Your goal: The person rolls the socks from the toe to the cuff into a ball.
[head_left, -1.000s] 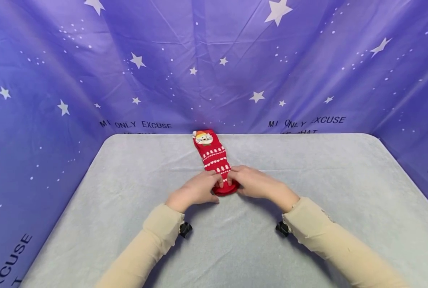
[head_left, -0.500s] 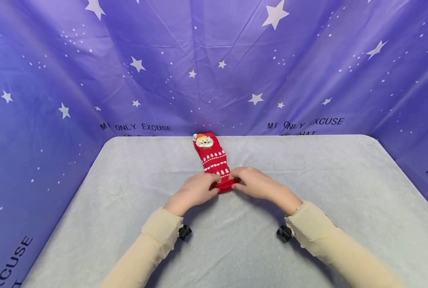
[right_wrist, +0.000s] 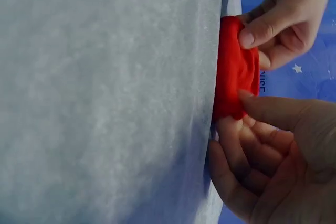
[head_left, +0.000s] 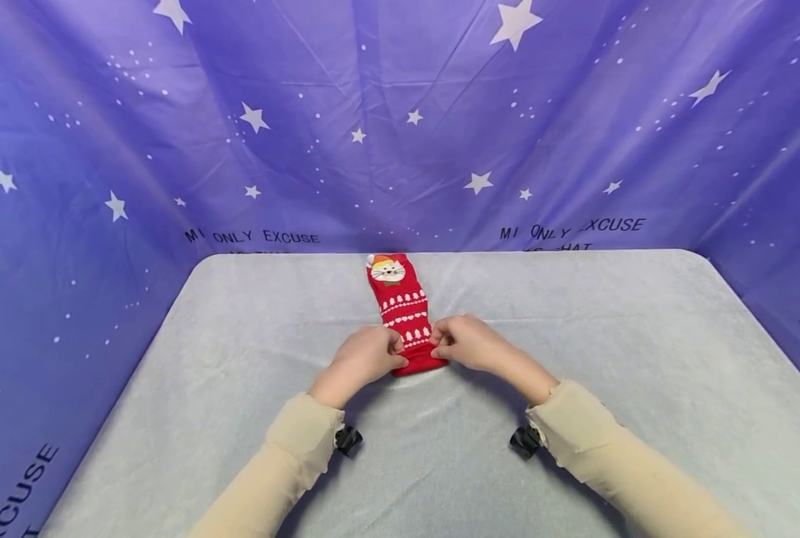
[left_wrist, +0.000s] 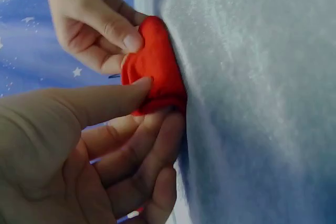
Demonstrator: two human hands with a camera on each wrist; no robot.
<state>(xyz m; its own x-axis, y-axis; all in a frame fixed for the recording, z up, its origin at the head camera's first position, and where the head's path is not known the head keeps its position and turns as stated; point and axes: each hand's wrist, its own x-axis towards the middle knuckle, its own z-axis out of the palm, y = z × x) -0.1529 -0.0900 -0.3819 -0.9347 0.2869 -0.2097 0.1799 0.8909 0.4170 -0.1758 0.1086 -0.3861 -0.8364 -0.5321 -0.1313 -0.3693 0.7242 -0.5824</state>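
Note:
A red knitted sock [head_left: 404, 306] with a cat face at its far end and white tree and heart bands lies lengthwise at the far middle of the table. My left hand [head_left: 366, 355] pinches the left edge of its plain near end, and my right hand [head_left: 470, 344] pinches the right edge. In the left wrist view, the left thumb [left_wrist: 123, 98] presses on top of the red fabric [left_wrist: 157, 61] with fingers at its side and underneath. From the right wrist, the right thumb [right_wrist: 273, 109] is likewise seen on the fabric [right_wrist: 233, 72], which has small creases between the hands.
A pale grey-blue plush cloth [head_left: 427, 463] covers the table. Behind it and at both sides hangs a purple-blue curtain [head_left: 400, 164] with white stars and printed lettering. Black wrist devices [head_left: 349, 441] show at both cream sleeves.
The sock's near end was bunched into a raised roll; now it lies flatter and reaches farther toward me. The whole sock has shifted slightly nearer and right, both hands staying at its edges.

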